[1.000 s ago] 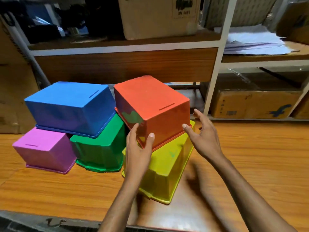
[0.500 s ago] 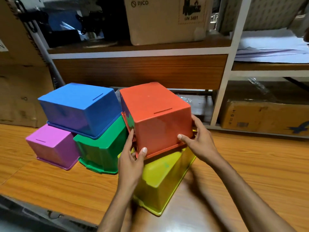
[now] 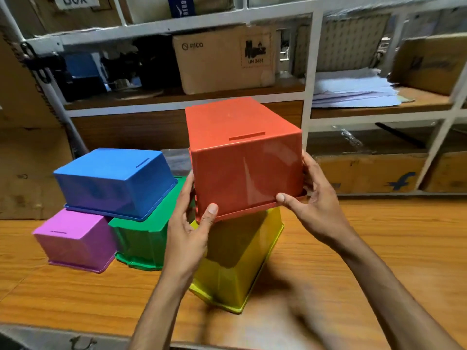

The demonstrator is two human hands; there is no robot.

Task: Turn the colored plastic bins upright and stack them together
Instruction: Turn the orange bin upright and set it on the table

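An upside-down orange bin (image 3: 242,157) is lifted above the upside-down yellow bin (image 3: 237,261). My left hand (image 3: 189,228) grips its near left corner at the rim, thumb on the front wall. My right hand (image 3: 313,200) grips the right rim, thumb under the front edge. To the left, a blue bin (image 3: 113,180) lies upside down on top of a green bin (image 3: 146,236) and a purple bin (image 3: 75,241), both upside down on the wooden table (image 3: 366,248).
A white shelf frame (image 3: 307,97) stands behind the table, holding a cardboard box (image 3: 222,59), loose papers (image 3: 353,89) and dark equipment. More cardboard boxes (image 3: 371,173) sit on the lowest shelf at right. The table's near edge (image 3: 75,334) runs along the bottom.
Both hands closed on the orange bin's rim and raised it off the yellow bin; it now sits higher and more level. The camera view tilted upward.
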